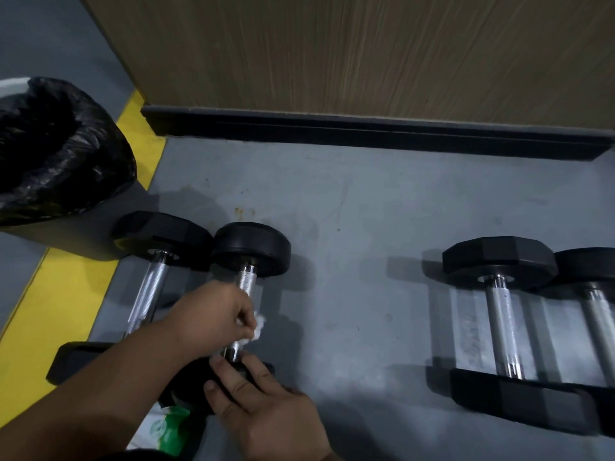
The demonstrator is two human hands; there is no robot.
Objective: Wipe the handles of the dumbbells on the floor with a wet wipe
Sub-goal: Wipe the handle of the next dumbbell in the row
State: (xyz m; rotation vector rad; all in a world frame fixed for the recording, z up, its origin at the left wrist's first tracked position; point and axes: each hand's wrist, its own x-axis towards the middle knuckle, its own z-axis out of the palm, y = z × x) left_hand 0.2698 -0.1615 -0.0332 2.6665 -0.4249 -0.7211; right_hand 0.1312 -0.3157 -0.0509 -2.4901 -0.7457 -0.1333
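Head view: left hand [213, 314] gripping wipe [259, 327] on handle [245, 284], right hand [263, 404] flat on end weight [199, 384]

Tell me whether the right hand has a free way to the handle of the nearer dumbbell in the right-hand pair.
Probably yes. The right hand only rests on a dumbbell head, its fingers holding nothing, and bare floor lies between it and that handle.

Your left hand [213, 314] on handle of second dumbbell [249, 257], wipe [259, 327] between; your right hand [266, 410] on its near head. First dumbbell [159, 237] just left. Two dumbbells [499, 261] well right. Bin [50, 144] far left, wall [332, 44] behind. Packet [166, 430] under your left forearm.
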